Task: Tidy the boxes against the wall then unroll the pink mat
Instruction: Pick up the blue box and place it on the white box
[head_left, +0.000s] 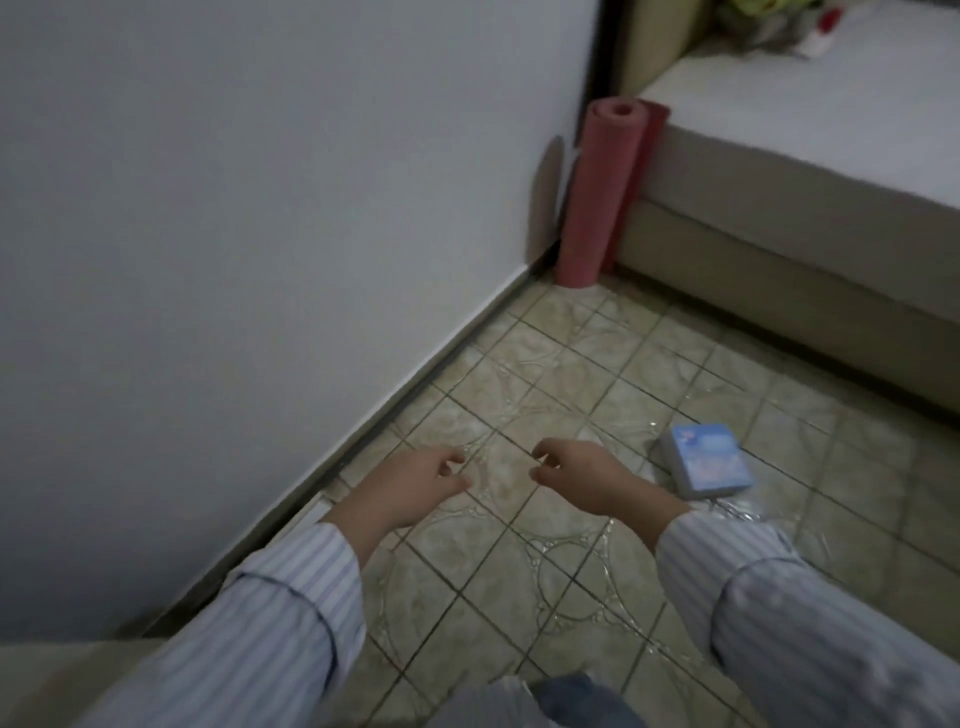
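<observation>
Both hands, left hand (415, 480) and right hand (582, 475), hang over the floor (519, 597) with loose fingers, holding nothing. Just beside the right hand lies the blue box (707, 460), away from the wall (260, 208). In the floor's far corner the pink mat (597, 197) stands rolled up, probably kept out of the way.

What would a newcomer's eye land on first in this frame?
Probably the rolled pink mat, standing upright in the corner between the white wall and the bed. Next, the blue box lying on the tiled floor, just beyond the right hand; the left hand holds nothing either.
</observation>
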